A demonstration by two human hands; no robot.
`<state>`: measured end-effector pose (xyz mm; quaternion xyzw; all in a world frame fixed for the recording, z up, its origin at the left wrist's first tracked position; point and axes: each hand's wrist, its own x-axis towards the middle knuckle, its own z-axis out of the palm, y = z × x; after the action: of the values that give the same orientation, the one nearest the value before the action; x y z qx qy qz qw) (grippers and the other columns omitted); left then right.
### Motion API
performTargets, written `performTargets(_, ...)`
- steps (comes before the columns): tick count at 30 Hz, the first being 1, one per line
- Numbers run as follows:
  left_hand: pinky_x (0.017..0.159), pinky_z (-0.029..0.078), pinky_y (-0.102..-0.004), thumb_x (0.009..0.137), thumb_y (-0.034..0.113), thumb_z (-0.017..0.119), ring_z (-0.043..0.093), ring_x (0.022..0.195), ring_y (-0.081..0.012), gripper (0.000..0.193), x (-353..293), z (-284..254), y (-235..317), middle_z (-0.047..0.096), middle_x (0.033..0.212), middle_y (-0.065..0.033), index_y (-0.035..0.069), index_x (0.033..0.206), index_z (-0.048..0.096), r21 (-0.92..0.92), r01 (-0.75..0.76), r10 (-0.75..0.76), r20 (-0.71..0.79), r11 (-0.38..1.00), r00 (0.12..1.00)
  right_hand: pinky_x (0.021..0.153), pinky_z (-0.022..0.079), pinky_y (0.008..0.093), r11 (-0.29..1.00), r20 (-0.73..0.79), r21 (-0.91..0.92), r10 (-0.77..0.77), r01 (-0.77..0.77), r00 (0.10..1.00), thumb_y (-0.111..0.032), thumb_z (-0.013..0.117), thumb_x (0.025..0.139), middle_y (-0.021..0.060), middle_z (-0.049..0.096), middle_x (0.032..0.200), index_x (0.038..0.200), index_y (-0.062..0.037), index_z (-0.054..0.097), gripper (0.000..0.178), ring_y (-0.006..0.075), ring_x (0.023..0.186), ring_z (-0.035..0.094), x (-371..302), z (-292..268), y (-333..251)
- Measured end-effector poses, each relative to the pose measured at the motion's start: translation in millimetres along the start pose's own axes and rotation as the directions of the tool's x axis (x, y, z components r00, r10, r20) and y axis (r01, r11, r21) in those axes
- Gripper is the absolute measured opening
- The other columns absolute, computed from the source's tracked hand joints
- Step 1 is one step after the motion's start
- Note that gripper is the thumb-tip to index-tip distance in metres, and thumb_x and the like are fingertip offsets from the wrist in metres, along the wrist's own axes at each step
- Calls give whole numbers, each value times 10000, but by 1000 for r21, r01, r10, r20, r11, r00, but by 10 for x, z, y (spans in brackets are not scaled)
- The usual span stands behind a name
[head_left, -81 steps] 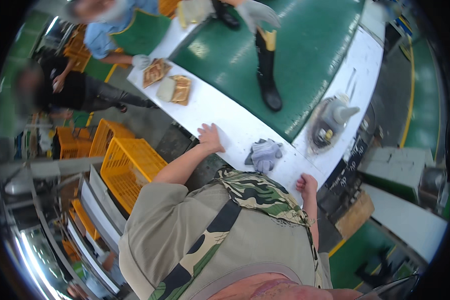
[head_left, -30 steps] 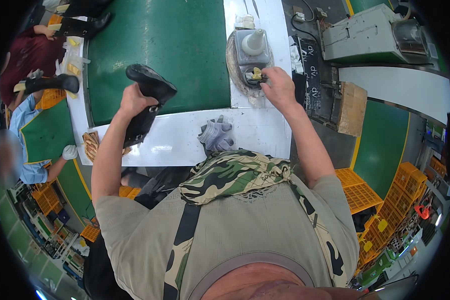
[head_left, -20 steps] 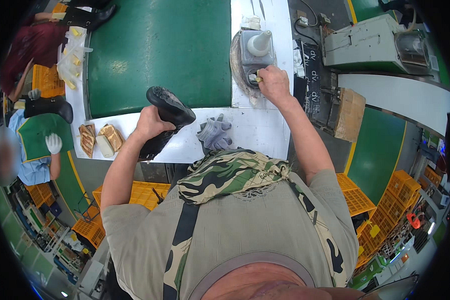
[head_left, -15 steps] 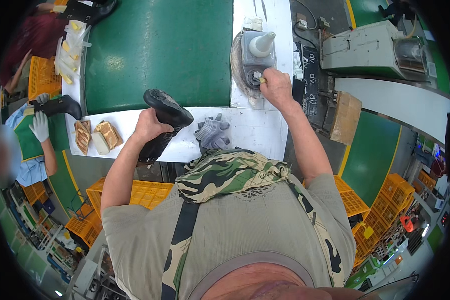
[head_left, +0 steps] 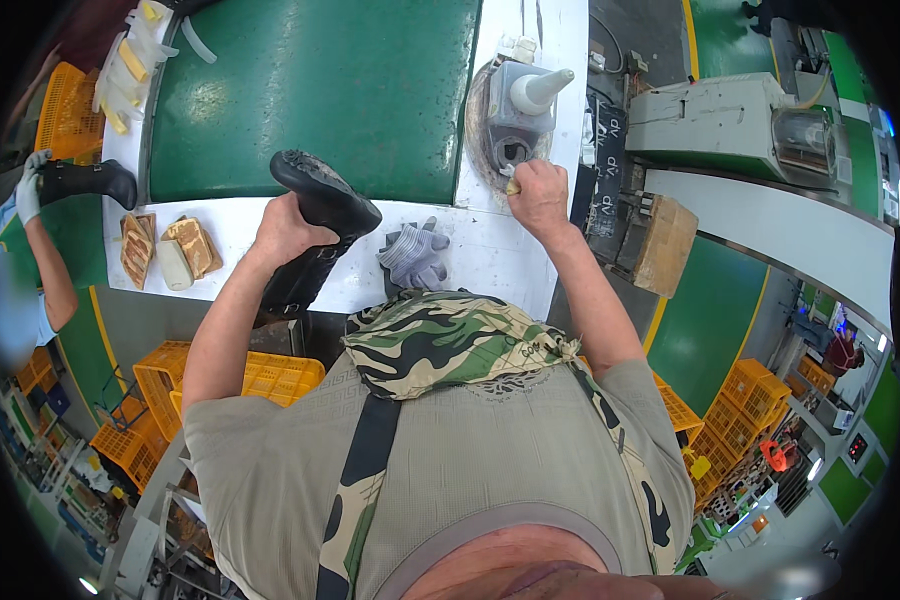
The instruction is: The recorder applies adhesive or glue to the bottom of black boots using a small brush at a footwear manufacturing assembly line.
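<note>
In my left hand is a black boot, gripped around its foot with the thumb across it. The boot's toe points right, its sole is turned up and away, and the buckled shaft hangs toward me over the table edge. My right hand pinches a small tool with a yellowish part and a pale tip; its kind is mostly hidden by my fingers. That tip is at the near rim of a dark round pot. Behind the pot, a white nozzle bottle stands in a grey see-through container.
Grey work gloves lie between my hands on the white table. Brown-stained pads are at the left. A green surface lies beyond. At far left, a co-worker's gloved hand holds another black boot. Orange crates stand below.
My right hand has drawn the small tool from over the pot's opening toward its near rim. The left hand still holds the boot, and the whole view has shifted slightly.
</note>
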<state>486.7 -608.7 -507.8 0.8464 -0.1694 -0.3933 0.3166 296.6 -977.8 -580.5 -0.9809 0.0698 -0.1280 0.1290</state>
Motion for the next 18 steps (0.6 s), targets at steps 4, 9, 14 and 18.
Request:
performTargets(4, 870, 538, -342, 595, 106, 845, 713, 900, -247, 477, -25, -21, -3, 748, 978, -142, -32, 1029, 706, -84, -58, 57, -19, 995, 998, 749, 408, 430, 998, -44, -10, 55, -56, 997, -59, 686, 684, 64, 582, 789, 749, -111, 581, 134, 287, 816, 589, 5, -37, -6)
performTargets(9, 869, 537, -342, 615, 63, 832, 711, 905, -227, 443, -84, -29, -2, 751, 982, -123, -28, 1031, 709, -183, -123, 118, -37, 975, 992, 765, 397, 433, 996, -104, -82, 36, -44, 994, -58, 690, 678, 68, 586, 793, 759, -114, 587, 142, 289, 806, 588, 4, 72, -22)
performTargets(14, 867, 540, -342, 613, 42, 834, 710, 908, -224, 459, -174, -61, 6, 750, 987, -124, -23, 1049, 708, -228, -245, 226, -104, 942, 969, 721, 454, 418, 948, -79, 120, 305, -295, 949, -81, 701, 708, 84, 636, 759, 780, -81, 620, 108, 295, 737, 625, -183, 181, 6)
performTargets(18, 868, 541, -340, 607, 22, 839, 709, 907, -220, 463, -274, -71, 39, 750, 988, -127, -24, 1047, 704, -230, -277, 249, -143, 933, 958, 615, 499, 364, 471, 75, 574, 785, -670, 615, -109, 722, 725, 80, 670, 731, 816, -16, 655, 146, 217, 659, 648, -57, 391, 235)
